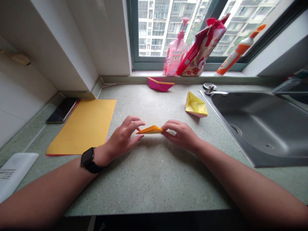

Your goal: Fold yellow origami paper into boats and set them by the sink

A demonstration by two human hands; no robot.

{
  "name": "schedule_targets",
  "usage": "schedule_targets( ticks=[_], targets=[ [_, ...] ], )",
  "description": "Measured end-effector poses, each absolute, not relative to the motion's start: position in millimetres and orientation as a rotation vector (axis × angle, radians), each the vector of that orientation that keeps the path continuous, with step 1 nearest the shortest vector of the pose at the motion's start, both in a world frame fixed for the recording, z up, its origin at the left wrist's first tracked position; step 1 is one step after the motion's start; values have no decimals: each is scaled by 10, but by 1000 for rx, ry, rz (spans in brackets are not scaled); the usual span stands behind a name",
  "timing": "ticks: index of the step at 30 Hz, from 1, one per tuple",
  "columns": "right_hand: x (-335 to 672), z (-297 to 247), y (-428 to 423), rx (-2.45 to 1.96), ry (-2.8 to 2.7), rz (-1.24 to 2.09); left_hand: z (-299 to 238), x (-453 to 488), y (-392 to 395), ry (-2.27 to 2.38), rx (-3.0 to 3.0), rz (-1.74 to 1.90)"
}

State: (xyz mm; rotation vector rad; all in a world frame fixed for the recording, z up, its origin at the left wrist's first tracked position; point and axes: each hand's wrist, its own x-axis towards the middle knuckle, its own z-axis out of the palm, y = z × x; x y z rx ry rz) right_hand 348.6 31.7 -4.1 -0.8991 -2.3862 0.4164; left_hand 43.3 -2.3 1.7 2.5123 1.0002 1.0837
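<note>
A folded orange paper piece [152, 130], pointed at both ends with several layers along its top, is held just over the counter in front of me. My right hand [180, 133] pinches its right tip between thumb and fingers. Around the left tip, my left hand [124, 134] has its thumb and fingers apart, with a gap showing above the paper. Past my hands lie a pink folded paper boat [160, 85] with a yellow edge and a yellow folded paper boat [196, 106], its hollow side facing me.
Yellow-orange paper sheets [84, 128] lie at left beside a phone [63, 110]. A white device [15, 173] sits nearer. A steel sink [262, 128] is on the right. A pump bottle [175, 56], a red bag [202, 48] and an orange-white bottle [240, 49] stand on the sill.
</note>
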Motion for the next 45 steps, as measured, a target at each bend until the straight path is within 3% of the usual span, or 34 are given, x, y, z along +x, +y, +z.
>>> schedule_targets(
  ticks=[7, 17, 24, 30, 37, 45],
  targets=[
    [3407, 71, 193, -748, -2380, 296, 88, 463, -22, 920, 2633, 865],
    [3404, 60, 191, -783, -2355, 286, 77, 485, -43, 1007, 2610, 926],
    [3453, 39, 219, -866, -2252, 555, 146, 484, -35, 1158, 2046, 1014],
    [3400, 20, 176, -798, -2293, 688, 113, 556, -67, 1022, 1637, 924],
    [3272, 85, 2, -603, -2244, 865, 69, 604, -173, 1054, 1980, 1047],
    [3199, 63, -46, -689, -2270, 740, 48, 635, -170, 891, 2337, 1196]
  ],
)
